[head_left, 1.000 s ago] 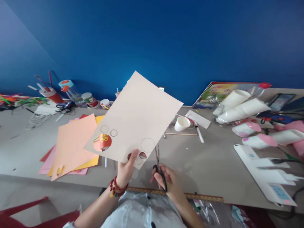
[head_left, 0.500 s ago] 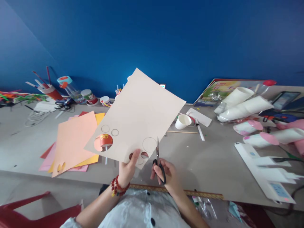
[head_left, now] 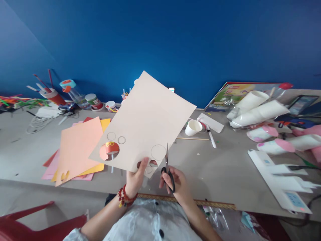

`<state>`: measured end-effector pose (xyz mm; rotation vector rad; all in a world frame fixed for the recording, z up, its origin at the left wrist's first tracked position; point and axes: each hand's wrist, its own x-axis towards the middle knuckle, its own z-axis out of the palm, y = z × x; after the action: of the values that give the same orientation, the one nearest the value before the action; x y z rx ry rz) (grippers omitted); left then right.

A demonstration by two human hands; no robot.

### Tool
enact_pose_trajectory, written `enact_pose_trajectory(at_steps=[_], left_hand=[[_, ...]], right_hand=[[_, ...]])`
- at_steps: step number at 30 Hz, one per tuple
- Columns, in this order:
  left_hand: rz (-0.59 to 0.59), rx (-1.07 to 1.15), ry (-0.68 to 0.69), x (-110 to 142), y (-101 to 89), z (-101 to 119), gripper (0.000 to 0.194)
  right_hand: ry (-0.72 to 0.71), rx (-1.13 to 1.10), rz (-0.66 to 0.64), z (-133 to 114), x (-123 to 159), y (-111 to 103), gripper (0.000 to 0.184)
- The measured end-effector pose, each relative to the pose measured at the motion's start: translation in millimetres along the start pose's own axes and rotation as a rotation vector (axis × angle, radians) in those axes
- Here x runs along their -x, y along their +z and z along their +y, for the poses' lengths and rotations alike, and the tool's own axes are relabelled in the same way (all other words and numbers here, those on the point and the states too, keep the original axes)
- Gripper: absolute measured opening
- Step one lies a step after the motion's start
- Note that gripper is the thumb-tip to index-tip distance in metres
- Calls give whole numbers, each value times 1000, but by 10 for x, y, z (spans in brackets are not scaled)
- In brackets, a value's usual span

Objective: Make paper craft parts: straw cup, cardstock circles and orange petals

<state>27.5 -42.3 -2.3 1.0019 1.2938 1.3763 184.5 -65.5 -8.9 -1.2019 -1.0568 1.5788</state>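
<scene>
Cream cardstock (head_left: 147, 124), a large sheet tilted up off the desk (head_left: 220, 170), fills the middle of the view, held in the air in front of a blue wall (head_left: 175, 40). Left hand (head_left: 135, 179), with a red beaded bracelet (head_left: 123, 198) at the wrist, has its grip closed on the sheet's lower edge, thumb lying on the front face. Several pencilled circles and a few cut-out round holes mark the lower part of the sheet; through the largest hole a red paper cup (head_left: 112, 148) shows behind. Right hand (head_left: 175, 184) has its grip closed around the black handles of scissors (head_left: 167, 167), whose blades point upward and meet the sheet's lower edge just beside a drawn circle. On the desk to the left lies a fanned stack of coloured paper (head_left: 75, 150) in peach, yellow and pink. Behind the sheet to the right, a white paper cup (head_left: 193, 127) lies on its side near a marker pen (head_left: 211, 136). Further right lie rolled white paper cones (head_left: 258, 112). A patterned ruler (head_left: 200, 203) lies along the desk's near edge.
</scene>
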Motion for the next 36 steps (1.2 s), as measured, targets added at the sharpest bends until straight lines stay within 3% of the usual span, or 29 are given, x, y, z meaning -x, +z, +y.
enact_pose_trajectory(at_steps=[36], left_hand=[[0, 12, 43, 13, -3, -45, 33]], right_hand=[[13, 37, -19, 104, -37, -42, 49]])
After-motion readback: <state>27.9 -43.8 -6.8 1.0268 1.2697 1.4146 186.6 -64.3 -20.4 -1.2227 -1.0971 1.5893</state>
